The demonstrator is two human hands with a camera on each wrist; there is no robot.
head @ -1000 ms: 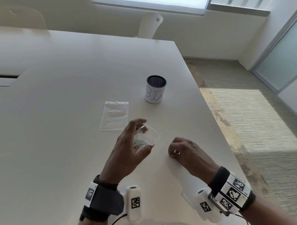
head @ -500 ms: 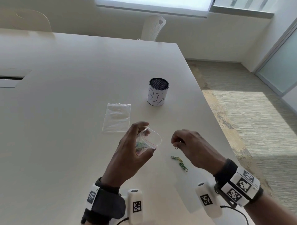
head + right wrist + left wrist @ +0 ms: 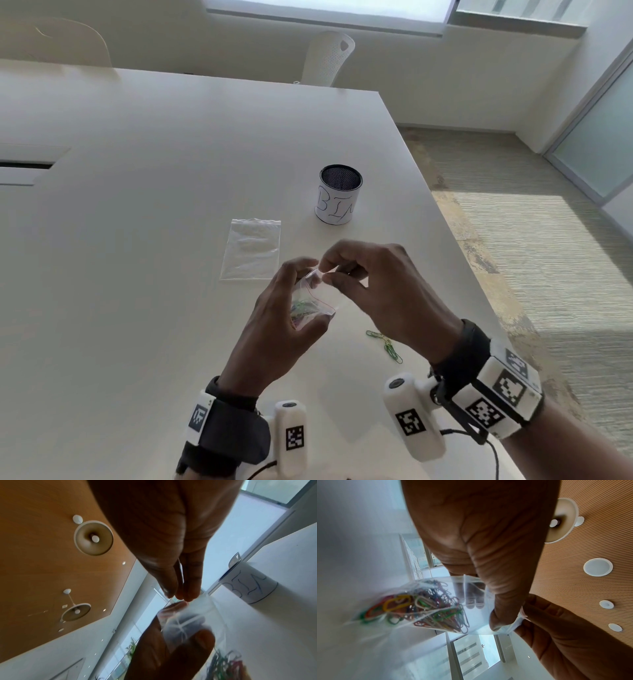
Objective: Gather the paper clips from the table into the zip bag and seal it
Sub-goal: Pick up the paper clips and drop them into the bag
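My left hand [image 3: 318, 291] grips a small clear zip bag [image 3: 308, 301] above the table, thumb on one side and fingers on the other. Several coloured paper clips [image 3: 423, 608] lie bunched in the bag's bottom. My right hand [image 3: 327, 273] is at the bag's open mouth, thumb and forefinger pinched together on a thin thing, by its look a paper clip; it is too small to make out fully. In the right wrist view the pinched fingertips [image 3: 188, 596] hang just over the bag's rim [image 3: 197, 615]. A few green clips [image 3: 385, 344] lie on the table under my right wrist.
A second, empty zip bag [image 3: 251, 250] lies flat just beyond my hands. A white cup marked BIN [image 3: 339, 195] with a dark mesh rim stands behind it to the right. The table's right edge [image 3: 455, 260] runs close to my right hand. A white chair [image 3: 329, 58] stands at the far side.
My right hand has lifted off the table with a clip and moved left and up to the bag's mouth. The green clips it covered now show on the table. My left hand keeps hold of the bag.
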